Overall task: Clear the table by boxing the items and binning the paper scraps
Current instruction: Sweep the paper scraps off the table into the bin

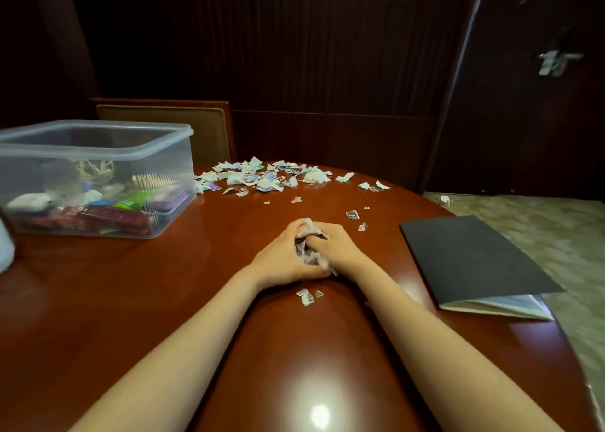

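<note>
My left hand [281, 258] and my right hand [337, 249] are cupped together at the middle of the round wooden table [114, 300], both closed around a bunch of paper scraps [307, 254] that shows between the fingers. A large pile of torn paper scraps [262, 177] lies at the table's far edge. Stray bits [307, 295] lie just in front of my wrists, and a few more [353, 217] beyond my right hand. A clear plastic box [98, 176] at the far left holds several items, among them a comb and red packets.
A black folder [471, 261] lies on the table at the right, near the edge. A white object [5, 245] stands at the left border. A chair back [196, 130] rises behind the box. Patterned floor [540, 235] shows at the right.
</note>
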The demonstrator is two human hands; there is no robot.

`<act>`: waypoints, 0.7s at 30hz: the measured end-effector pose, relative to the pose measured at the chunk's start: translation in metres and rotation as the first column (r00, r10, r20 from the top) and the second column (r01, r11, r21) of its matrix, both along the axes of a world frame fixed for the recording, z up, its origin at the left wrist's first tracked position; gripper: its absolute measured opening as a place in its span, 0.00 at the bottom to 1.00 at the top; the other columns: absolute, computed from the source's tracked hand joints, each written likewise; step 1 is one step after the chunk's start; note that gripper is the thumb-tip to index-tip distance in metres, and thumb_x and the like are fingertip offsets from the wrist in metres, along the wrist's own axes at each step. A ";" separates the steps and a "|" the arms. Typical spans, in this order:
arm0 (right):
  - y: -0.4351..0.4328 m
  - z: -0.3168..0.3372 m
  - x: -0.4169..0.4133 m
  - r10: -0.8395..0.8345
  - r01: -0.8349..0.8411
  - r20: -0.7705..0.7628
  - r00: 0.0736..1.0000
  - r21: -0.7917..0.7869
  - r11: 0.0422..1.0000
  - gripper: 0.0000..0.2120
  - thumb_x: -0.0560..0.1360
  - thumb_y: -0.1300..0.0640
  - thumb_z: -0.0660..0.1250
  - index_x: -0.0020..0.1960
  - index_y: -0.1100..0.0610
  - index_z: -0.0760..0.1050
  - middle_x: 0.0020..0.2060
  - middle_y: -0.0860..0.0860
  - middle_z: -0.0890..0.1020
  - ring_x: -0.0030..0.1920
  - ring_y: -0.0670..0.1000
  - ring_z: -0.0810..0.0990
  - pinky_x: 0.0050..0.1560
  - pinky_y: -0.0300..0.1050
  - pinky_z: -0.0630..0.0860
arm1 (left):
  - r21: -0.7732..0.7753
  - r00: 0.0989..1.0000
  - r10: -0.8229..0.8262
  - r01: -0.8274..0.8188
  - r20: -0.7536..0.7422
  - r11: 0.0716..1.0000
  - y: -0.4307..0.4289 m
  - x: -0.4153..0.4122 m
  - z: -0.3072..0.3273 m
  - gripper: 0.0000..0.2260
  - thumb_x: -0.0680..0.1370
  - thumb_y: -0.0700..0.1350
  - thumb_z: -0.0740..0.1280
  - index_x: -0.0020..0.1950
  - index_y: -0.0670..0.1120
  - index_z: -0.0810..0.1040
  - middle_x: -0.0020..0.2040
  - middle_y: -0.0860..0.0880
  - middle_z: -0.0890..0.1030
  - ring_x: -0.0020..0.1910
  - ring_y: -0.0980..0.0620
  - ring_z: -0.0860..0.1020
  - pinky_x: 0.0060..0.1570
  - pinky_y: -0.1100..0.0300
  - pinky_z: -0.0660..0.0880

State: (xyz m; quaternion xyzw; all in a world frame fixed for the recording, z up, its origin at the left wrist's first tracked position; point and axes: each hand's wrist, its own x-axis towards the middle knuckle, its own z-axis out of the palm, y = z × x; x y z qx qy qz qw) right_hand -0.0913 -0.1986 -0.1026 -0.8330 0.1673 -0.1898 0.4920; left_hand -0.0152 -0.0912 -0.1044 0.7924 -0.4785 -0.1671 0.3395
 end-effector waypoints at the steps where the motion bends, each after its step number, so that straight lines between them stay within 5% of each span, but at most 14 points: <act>1: 0.006 -0.002 -0.004 -0.026 0.025 0.027 0.999 0.029 0.999 0.14 0.74 0.67 0.58 0.37 0.54 0.76 0.34 0.51 0.78 0.35 0.49 0.74 0.39 0.44 0.70 | -0.015 1.000 0.001 -0.001 0.000 1.000 0.002 -0.003 -0.002 0.45 0.67 0.56 0.75 0.75 0.53 0.52 0.70 0.52 0.67 0.67 0.52 0.69 0.65 0.52 0.69; 5: 0.028 -0.008 -0.023 -0.151 0.129 0.128 0.980 0.166 0.978 0.14 0.76 0.64 0.57 0.42 0.52 0.78 0.41 0.57 0.82 0.42 0.54 0.79 0.45 0.52 0.76 | -0.113 0.994 0.068 -0.077 -0.080 0.991 0.010 -0.023 -0.006 0.34 0.74 0.44 0.69 0.75 0.51 0.54 0.68 0.49 0.71 0.63 0.49 0.73 0.63 0.52 0.70; 10: 0.051 -0.006 -0.039 -0.268 0.182 0.165 0.949 0.407 0.895 0.13 0.80 0.63 0.54 0.53 0.58 0.78 0.48 0.56 0.81 0.47 0.52 0.79 0.46 0.43 0.76 | -0.310 0.961 0.124 -0.199 -0.246 0.930 0.021 -0.051 -0.002 0.22 0.78 0.36 0.59 0.70 0.50 0.65 0.63 0.52 0.74 0.57 0.54 0.73 0.49 0.67 0.70; 12: 0.059 -0.003 -0.042 -0.288 0.193 0.154 0.945 0.449 0.873 0.14 0.79 0.63 0.53 0.57 0.58 0.76 0.49 0.56 0.81 0.49 0.52 0.80 0.47 0.43 0.77 | -0.406 0.877 0.098 -0.314 -0.471 0.858 0.024 -0.067 0.003 0.19 0.78 0.33 0.58 0.66 0.50 0.70 0.60 0.52 0.74 0.57 0.55 0.73 0.48 0.69 0.72; 15: 0.072 0.004 -0.045 -0.325 0.241 0.136 0.936 0.426 0.872 0.14 0.80 0.61 0.53 0.57 0.57 0.76 0.49 0.53 0.80 0.49 0.50 0.79 0.50 0.43 0.77 | -0.442 0.698 0.049 -0.504 -0.714 0.742 0.027 -0.087 0.010 0.17 0.77 0.31 0.58 0.57 0.51 0.74 0.58 0.48 0.76 0.59 0.50 0.75 0.56 0.57 0.75; 18: 0.087 0.010 -0.049 -0.371 0.301 0.137 0.919 0.365 0.881 0.12 0.81 0.59 0.52 0.53 0.54 0.75 0.46 0.50 0.79 0.47 0.48 0.78 0.48 0.42 0.75 | -0.442 0.589 -0.001 -0.604 -0.808 0.663 0.030 -0.103 0.024 0.15 0.77 0.32 0.57 0.55 0.49 0.75 0.55 0.47 0.77 0.57 0.49 0.75 0.54 0.57 0.74; 21: 0.095 0.014 -0.051 -0.408 0.354 0.116 0.905 0.322 0.878 0.15 0.81 0.60 0.51 0.59 0.59 0.74 0.52 0.54 0.80 0.48 0.48 0.76 0.40 0.34 0.72 | -0.452 0.568 -0.022 -0.630 -0.823 0.632 0.030 -0.113 0.034 0.15 0.78 0.31 0.55 0.57 0.47 0.74 0.55 0.47 0.75 0.56 0.50 0.74 0.55 0.58 0.73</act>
